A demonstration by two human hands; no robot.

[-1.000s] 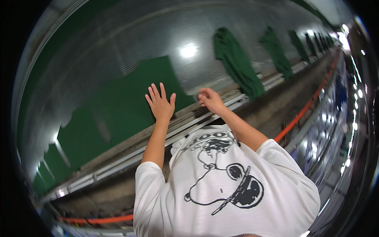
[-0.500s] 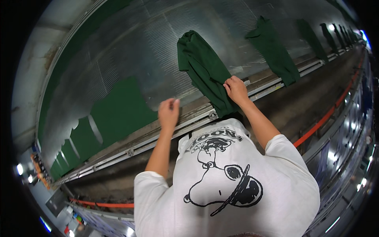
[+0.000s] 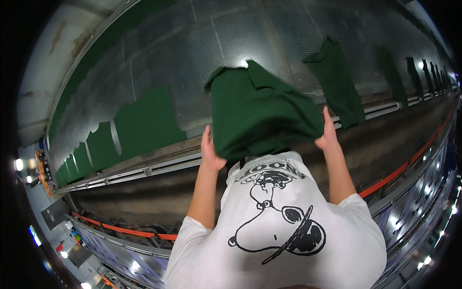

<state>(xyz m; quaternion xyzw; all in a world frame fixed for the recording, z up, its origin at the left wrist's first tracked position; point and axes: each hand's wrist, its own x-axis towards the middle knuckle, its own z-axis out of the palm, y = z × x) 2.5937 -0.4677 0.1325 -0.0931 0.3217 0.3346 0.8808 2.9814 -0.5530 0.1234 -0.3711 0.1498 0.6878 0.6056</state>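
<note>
Between my two hands a dark green fabric piece (image 3: 264, 108) is spread wide and billows over the table's near edge. My left hand (image 3: 212, 151) grips its left side, with the fingers pointing up along the border. The right side is in my right hand (image 3: 328, 131), whose fingertips are partly hidden by the cloth. The far part of the fabric is loosely folded over and reaches onto the grey table (image 3: 197, 62). To the left, a green fabric panel (image 3: 149, 118) lies flat on that table.
More flat green panels (image 3: 101, 144) continue down the table's left end. On the right, a bunched green piece (image 3: 337, 82) hangs over the near metal rail (image 3: 173, 164), with several others in a row beyond. An orange-red bar (image 3: 390, 178) runs behind me on the right.
The narrow, bunched fabric has been opened out wide and drawn nearer. My left hand, empty before, has taken its left side. My right hand has moved out to the right.
</note>
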